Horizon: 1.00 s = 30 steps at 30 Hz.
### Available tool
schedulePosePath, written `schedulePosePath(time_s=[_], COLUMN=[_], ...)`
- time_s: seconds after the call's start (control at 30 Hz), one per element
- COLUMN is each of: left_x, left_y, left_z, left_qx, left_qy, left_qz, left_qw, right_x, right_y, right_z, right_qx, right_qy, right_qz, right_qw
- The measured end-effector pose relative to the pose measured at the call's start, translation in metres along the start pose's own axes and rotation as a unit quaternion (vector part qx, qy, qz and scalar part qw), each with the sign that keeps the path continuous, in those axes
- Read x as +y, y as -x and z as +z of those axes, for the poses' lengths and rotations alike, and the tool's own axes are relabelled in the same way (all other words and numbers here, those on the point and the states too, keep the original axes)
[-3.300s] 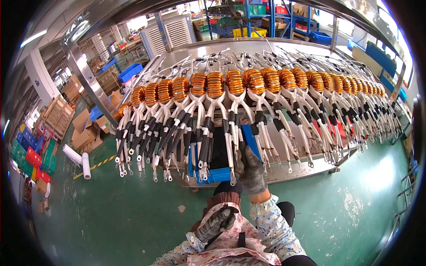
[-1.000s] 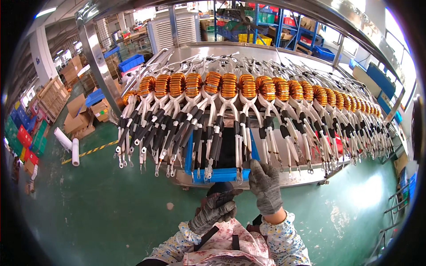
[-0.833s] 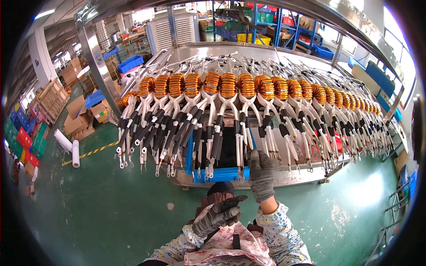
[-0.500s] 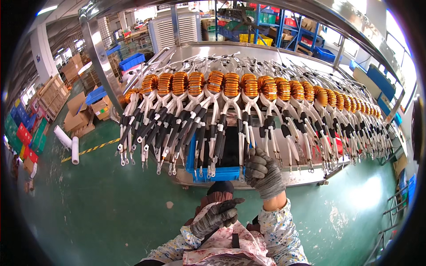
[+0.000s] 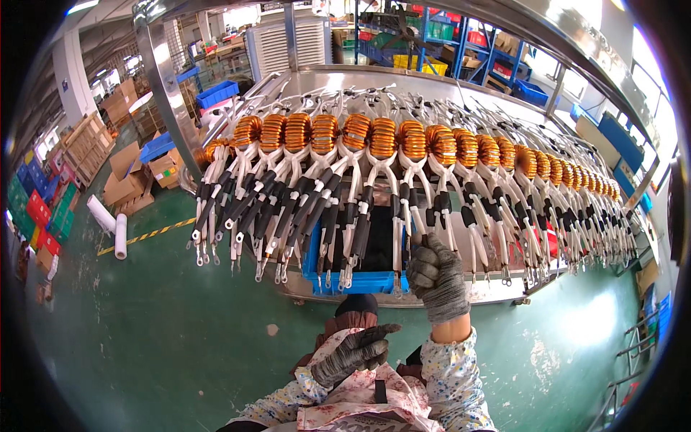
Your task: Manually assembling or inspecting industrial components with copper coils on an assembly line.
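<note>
A long row of copper-wound ring coils (image 5: 356, 132) sits along the metal stand, each with white leads hanging toward me. Black sleeves (image 5: 363, 209) cover parts of the leads, and metal ring lugs (image 5: 348, 279) tip many of them. My right hand (image 5: 437, 279), in a grey knitted glove, is closed around the lower end of a white lead (image 5: 416, 216) near the middle of the row. Its fingers hide the lead's tip. My left hand (image 5: 353, 354), gloved alike, is held before my apron with the index finger stretched out and the others loosely bent. Nothing shows in it.
Below the hanging leads stands a blue bin (image 5: 324, 282) with a dark inside. A steel post (image 5: 167, 93) rises at the left of the stand. Cardboard boxes (image 5: 128, 176) and white rolls (image 5: 121, 236) are on the green floor at left; blue shelving (image 5: 461, 43) stands behind.
The whole view has shifted slightly, with the coils a little farther right. My right hand stays closed at the same lead, and my left hand keeps nearly the same pose.
</note>
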State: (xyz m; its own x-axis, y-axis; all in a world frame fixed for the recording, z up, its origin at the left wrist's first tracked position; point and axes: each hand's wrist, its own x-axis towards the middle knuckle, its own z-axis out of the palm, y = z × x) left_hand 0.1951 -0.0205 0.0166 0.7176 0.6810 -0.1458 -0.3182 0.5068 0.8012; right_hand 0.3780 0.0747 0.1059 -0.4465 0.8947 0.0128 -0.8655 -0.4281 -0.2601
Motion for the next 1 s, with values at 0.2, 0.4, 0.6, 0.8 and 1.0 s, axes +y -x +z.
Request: schedulePosePath(time_s=[0.2, 0.4, 0.6, 0.8, 1.0], left_x=[-0.019, -0.014, 0.020, 0.031, 0.056], left_y=[-0.003, -0.011, -0.010, -0.023, -0.019], left_z=[-0.024, -0.023, -0.033, -0.033, 0.001], left_qx=[-0.017, -0.065, -0.063, -0.115, -0.090], left_qy=[0.091, 0.128, 0.008, -0.013, -0.051], left_qz=[0.021, 0.015, -0.034, -0.072, -0.008], left_qw=[0.995, 0.989, 0.997, 0.991, 0.995], right_x=[0.036, 0.020, 0.032, 0.035, 0.057], right_y=[0.016, -0.002, 0.000, 0.012, 0.061], right_z=[0.012, 0.010, 0.010, 0.013, 0.033], right_qx=[0.258, 0.167, 0.285, 0.221, 0.278], right_qy=[0.376, 0.229, 0.183, 0.159, 0.513], right_qz=[-0.112, -0.101, -0.137, -0.140, -0.201], right_qw=[0.883, 0.954, 0.931, 0.952, 0.787])
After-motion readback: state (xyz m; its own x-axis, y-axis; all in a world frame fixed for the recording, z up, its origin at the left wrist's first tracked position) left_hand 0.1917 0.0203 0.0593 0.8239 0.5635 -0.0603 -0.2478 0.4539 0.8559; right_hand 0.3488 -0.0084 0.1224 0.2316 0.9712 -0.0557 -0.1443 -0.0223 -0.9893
